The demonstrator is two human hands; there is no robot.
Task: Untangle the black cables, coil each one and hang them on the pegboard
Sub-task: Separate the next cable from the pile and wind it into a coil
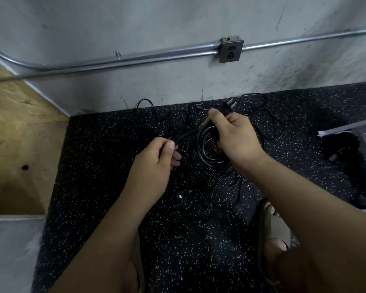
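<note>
My right hand (pixel 232 136) grips a thick black power cable wound into a coil (pixel 207 149), held above the floor; its pronged plug (pixel 228 105) sticks up past my thumb. The loose end of that same cable runs left to my left hand (pixel 154 166), which pinches it between thumb and fingers. Under both hands lies a tangle of thin black cables (pixel 224 180) on the speckled black floor, with loops reaching back to the wall (pixel 254 100). No pegboard is in view.
A grey concrete wall runs behind, carrying a metal conduit (pixel 135 60) and an outlet box (pixel 230 49). A plywood panel (pixel 19 132) stands at the left. A dark perforated bin (pixel 359 144) sits at the right. My sandalled foot (pixel 273 227) is at lower right.
</note>
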